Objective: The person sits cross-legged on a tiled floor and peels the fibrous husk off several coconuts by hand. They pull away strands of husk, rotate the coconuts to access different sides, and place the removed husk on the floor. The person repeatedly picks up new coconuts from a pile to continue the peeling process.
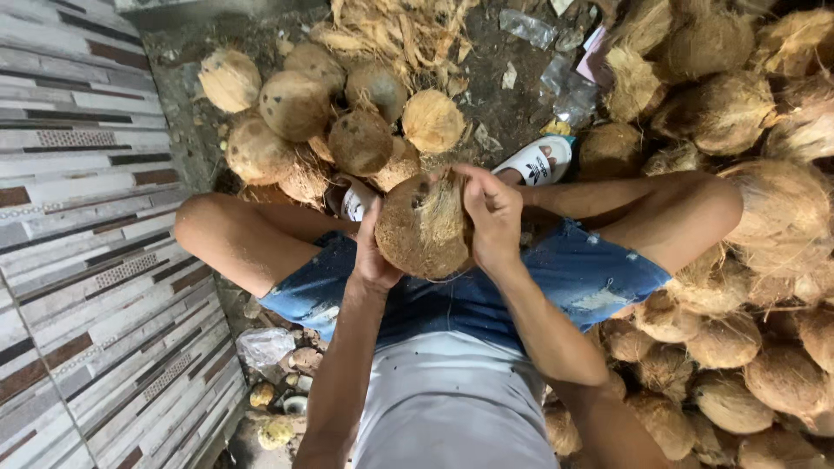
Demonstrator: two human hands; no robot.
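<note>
A brown, fibrous coconut point(423, 227) is held between my knees, above my lap. My left hand point(372, 254) cups its left underside. Over the coconut's upper right side, my right hand point(492, 219) is closed on it, fingers curled at the husk fibres near the top. I sit with blue denim shorts point(591, 278) and a white shirt, feet in white sandals point(536, 161).
A pile of several husked coconuts point(330, 122) lies ahead on the dirt ground, with loose husk strips point(395, 30) behind. A large heap of fibrous coconuts point(756, 260) fills the right side. A striped tiled wall point(87, 260) stands at left. Plastic scraps point(565, 87) lie on the ground.
</note>
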